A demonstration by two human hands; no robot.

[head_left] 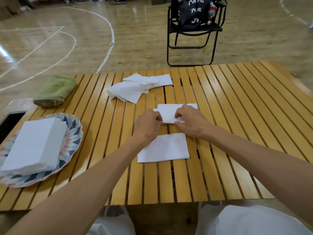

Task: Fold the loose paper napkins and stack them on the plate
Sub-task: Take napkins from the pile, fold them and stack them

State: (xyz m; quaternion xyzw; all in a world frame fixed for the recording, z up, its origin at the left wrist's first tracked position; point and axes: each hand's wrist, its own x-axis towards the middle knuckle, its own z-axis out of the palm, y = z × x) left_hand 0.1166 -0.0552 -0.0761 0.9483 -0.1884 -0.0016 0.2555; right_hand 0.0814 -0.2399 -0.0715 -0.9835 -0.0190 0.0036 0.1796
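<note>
A white paper napkin [169, 112] lies partly folded at the middle of the slatted wooden table [237, 116]. My left hand [149, 123] pinches its near left edge and my right hand [189, 120] pinches its near right edge. Just nearer to me a folded white napkin [165, 148] lies flat on the slats. A loose pile of unfolded napkins [138, 86] sits farther back. At the left, a patterned plate [74, 134] carries a stack of folded napkins [35, 146].
A rolled green towel [55, 90] lies at the table's far left corner. A black folding chair [194, 31] with a dark bag stands on the gym floor beyond the table. A dark-screened device [10, 122] sits off the left edge.
</note>
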